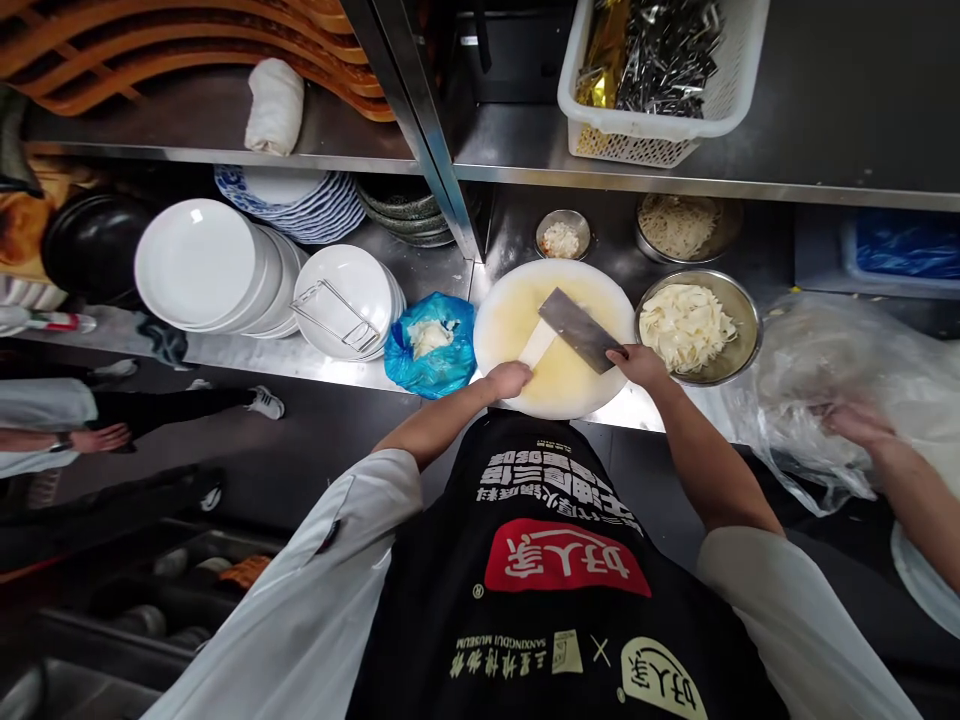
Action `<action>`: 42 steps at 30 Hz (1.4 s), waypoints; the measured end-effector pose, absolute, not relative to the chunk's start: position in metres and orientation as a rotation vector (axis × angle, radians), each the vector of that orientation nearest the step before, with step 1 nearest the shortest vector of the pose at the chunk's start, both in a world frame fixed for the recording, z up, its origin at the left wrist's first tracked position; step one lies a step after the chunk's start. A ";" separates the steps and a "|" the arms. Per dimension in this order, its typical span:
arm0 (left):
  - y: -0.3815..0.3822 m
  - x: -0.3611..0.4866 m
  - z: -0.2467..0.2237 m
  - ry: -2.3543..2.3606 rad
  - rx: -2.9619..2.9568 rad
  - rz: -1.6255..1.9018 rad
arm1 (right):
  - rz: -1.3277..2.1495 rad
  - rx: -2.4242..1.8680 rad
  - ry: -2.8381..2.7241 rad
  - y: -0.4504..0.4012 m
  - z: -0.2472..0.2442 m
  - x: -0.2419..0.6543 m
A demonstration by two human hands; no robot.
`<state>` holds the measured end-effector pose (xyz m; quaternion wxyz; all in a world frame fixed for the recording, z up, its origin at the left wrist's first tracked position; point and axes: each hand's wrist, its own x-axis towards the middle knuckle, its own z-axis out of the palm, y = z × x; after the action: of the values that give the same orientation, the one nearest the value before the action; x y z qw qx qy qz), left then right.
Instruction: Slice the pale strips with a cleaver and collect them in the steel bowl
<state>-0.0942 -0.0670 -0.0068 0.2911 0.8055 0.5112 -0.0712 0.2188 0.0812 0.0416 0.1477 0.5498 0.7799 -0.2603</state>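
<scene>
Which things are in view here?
Round cutting board: one, white, counter centre
Rectangular metal cleaver: one, grey, over board
Flat food strip: one, cream, on board
Round metal bowls: three, silver, near board
Crumpled plastic bag: one, blue, left of board
Large plastic bag: one, clear, right
Stacked round plates: many, white or blue-patterned, left
Perforated plastic basket: one, white, shelf
Rolled cloth: one, white, shelf
Other people's hands: two, bare, left and right
Left hand: one, bare, on strip
Right hand: one, bare, on cleaver
</scene>
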 end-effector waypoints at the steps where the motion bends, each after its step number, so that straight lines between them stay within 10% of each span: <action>1: -0.067 -0.094 -0.006 1.362 2.144 -0.177 | -0.726 1.576 2.244 0.088 0.043 0.220; 42: -0.068 -0.095 -0.015 1.420 1.931 -0.055 | -0.579 1.598 2.179 0.089 0.062 0.217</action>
<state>-0.0949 -0.0682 -0.0148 0.3635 0.7504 0.5517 -0.0212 0.2172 0.0888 0.0622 0.1879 0.5679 0.7745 -0.2059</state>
